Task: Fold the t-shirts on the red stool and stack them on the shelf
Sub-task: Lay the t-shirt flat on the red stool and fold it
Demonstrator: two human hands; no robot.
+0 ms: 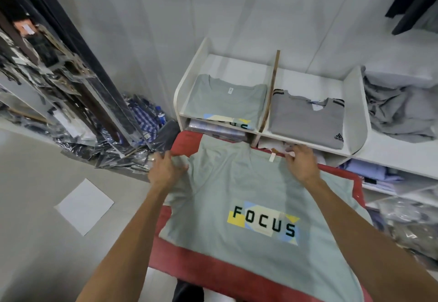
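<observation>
A pale green FOCUS t-shirt (248,195) lies spread, print up, across the red stool (213,268). At the shirt's far left corner the left hand (163,169) grips a bunched sleeve, fingers curled round the cloth. At its far edge the right hand (302,163) seems to pinch the fabric near the collar, though the fingertips are hard to read. Just beyond the shirt stands the white shelf (187,88), holding a folded green t-shirt (225,99) and a folded grey t-shirt (305,118).
</observation>
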